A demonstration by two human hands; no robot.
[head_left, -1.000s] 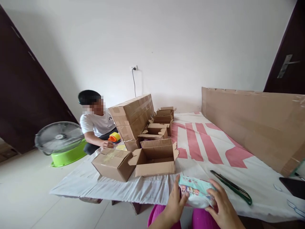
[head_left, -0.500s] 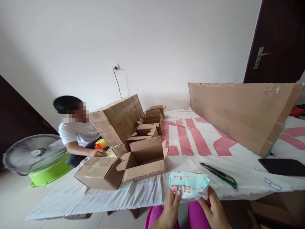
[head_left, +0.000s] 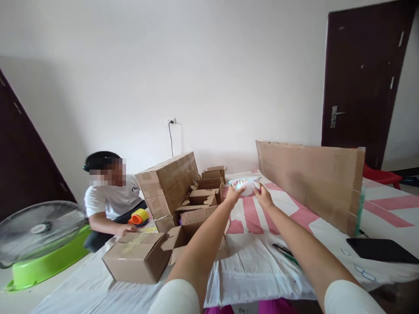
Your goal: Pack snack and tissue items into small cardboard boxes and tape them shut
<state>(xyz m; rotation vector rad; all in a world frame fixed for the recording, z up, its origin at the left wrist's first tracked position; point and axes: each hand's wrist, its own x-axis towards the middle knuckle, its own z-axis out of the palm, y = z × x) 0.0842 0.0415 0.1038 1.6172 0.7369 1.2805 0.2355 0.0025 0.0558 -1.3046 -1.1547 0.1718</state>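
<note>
Packet (head_left: 247, 186), already picked up but not set down, is clasped between left hand (head_left: 233, 196) and right hand (head_left: 264, 197) over the tabletop (head_left: 327, 257), inside its front edge, near the open cartons (head_left: 204, 214).

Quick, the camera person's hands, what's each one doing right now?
Left hand: holding the left end of the printed plastic packet.
Right hand: holding its right end.

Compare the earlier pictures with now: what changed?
The left hand and right hand have carried the mint-and-white packet forward, from the near edge of the cloth to over its striped part; neither let go. The taped box, open boxes, cardboard panel and utility knife stayed put.
</note>
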